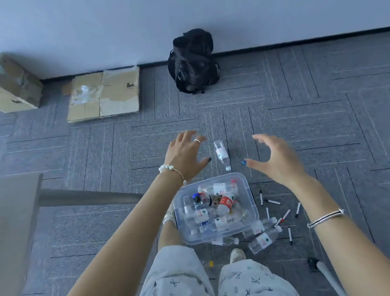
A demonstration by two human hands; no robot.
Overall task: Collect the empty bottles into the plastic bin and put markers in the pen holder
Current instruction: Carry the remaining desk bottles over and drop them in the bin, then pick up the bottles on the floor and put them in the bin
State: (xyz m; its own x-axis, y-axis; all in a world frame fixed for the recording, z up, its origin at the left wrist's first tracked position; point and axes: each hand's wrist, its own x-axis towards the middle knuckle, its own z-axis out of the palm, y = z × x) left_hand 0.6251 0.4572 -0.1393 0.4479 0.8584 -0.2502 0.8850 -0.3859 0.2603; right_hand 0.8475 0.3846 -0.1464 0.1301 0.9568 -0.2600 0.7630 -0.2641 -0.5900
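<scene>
No text legible anywhere. Bottles in plastic bin (253,204) carry white and red labels (227,203), print too small and blurred to read. Lone bottle (221,154) on floor: label blurred. Cardboard boxes (2,84) show dark printed marks, unreadable.

A single wide-angle view from the person's head looks forward and steeply down at the carpet floor (304,114). Both outstretched arms and the legs fill the near bottom edge, while the wall (177,12) lies far off along the top.
</scene>
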